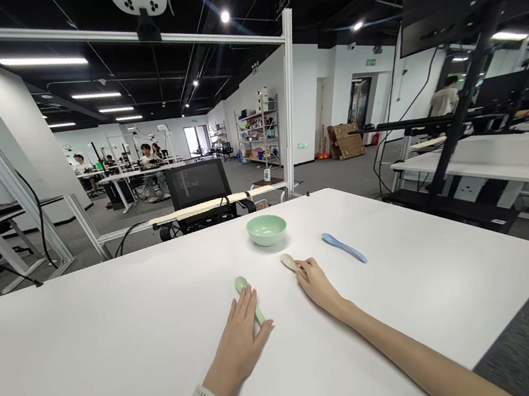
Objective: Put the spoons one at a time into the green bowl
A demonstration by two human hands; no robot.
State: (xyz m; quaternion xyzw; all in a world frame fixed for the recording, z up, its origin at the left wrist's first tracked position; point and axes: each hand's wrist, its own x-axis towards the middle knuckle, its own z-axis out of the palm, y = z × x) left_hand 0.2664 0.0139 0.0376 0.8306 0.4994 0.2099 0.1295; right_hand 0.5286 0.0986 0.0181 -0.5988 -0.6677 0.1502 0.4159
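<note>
On the white table my left hand lies flat with its fingers stretched out over the handle of a pale green spoon. My right hand has its fingers curled on the handle of a beige spoon, whose bowl points away from me. A mint green bowl stands just beyond both spoons. A blue spoon lies to the right of my right hand, untouched.
A metal frame and a black office chair stand behind the table's far edge. Black stands and white desks fill the right side. People sit at desks far back and at the left.
</note>
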